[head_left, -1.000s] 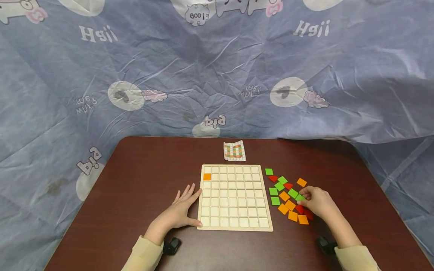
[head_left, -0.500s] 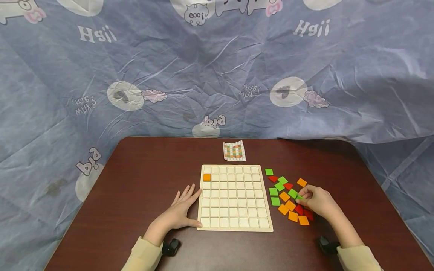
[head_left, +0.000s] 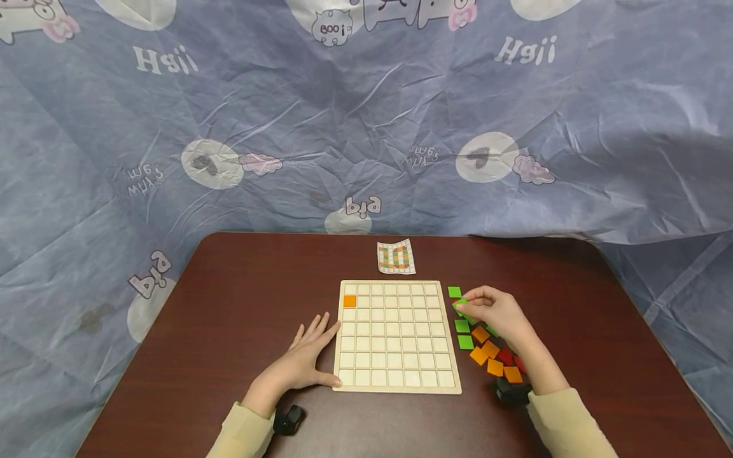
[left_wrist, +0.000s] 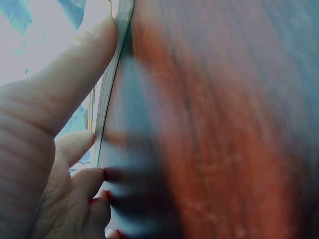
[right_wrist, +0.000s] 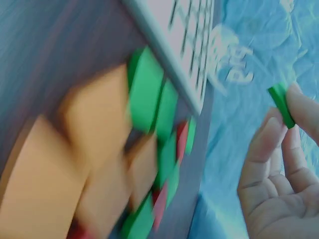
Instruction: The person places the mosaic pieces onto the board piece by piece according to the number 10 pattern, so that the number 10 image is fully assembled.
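Observation:
My right hand (head_left: 497,310) pinches a green square tile (head_left: 460,306) between thumb and fingertips, above the table and to the right of the board. In the right wrist view this green tile (right_wrist: 282,105) is seen nearly edge-on, clear of the other tiles. The pale gridded board (head_left: 398,328) lies flat, with one orange tile (head_left: 349,301) in its leftmost column, second row from the top. My left hand (head_left: 303,356) lies at the board's left edge, fingers spread; its thumb and a fingertip touch that edge. Up close, the left wrist view shows the thumb (left_wrist: 75,64) against the edge.
Loose green, orange and red tiles, such as an orange one (head_left: 495,367), lie right of the board, partly hidden beneath my right hand. A small paper with a coloured grid pattern (head_left: 395,257) lies behind the board. A blue printed cloth (head_left: 321,127) hangs beyond the dark table (head_left: 258,273).
My right hand has lifted the green tile from the loose tiles and carried it left and away from me, toward the board. The left hand and board have stayed put.

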`<state>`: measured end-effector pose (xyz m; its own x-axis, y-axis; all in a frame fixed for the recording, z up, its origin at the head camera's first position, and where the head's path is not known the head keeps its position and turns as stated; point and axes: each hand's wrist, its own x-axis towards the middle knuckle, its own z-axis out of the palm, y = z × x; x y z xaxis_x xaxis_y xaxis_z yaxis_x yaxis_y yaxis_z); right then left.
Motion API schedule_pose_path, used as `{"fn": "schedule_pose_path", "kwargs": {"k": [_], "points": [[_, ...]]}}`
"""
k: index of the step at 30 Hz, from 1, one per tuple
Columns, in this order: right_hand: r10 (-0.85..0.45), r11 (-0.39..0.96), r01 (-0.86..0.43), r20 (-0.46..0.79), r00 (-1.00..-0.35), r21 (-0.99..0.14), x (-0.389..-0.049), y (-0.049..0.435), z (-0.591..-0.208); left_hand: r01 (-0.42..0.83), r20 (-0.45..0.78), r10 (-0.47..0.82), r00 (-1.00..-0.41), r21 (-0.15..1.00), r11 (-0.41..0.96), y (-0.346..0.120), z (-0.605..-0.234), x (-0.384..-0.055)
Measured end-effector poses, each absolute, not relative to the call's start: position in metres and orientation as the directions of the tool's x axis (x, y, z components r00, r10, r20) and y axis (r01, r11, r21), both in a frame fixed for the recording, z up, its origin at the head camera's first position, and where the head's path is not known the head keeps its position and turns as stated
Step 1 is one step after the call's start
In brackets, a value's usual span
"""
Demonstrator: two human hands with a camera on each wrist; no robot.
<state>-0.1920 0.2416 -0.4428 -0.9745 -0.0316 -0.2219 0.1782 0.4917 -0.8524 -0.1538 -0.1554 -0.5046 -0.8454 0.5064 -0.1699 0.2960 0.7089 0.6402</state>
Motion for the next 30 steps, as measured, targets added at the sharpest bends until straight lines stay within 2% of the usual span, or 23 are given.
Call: {"fn": "schedule_pose_path", "kwargs": {"k": [7, 14, 23, 30], "points": [[-0.030, 0.322, 0.200, -0.221, -0.975, -0.926, -0.212, 0.193, -0.446, 0.294, -0.177, 0.500, -0.848, 0.627, 0.722, -0.156, -0.506, -0.154], [-0.052, 0.243, 0.173, -0.191, -0.980, -0.955, -0.228, 0.151, -0.455, 0.309, -0.158, 0.504, -0.849, 0.625, 0.717, -0.156, -0.506, -0.153], [-0.079, 0.307, 0.178, -0.212, -0.974, -0.935, -0.245, 0.105, -0.476, 0.318, -0.150, 0.509, -0.847, 0.624, 0.714, -0.156, -0.506, -0.153], [-0.108, 0.509, 0.056, -0.128, -0.986, -0.859, -0.251, 0.081, -0.477, 0.294, -0.174, 0.495, -0.851, 0.624, 0.724, -0.155, -0.507, -0.154]]}}
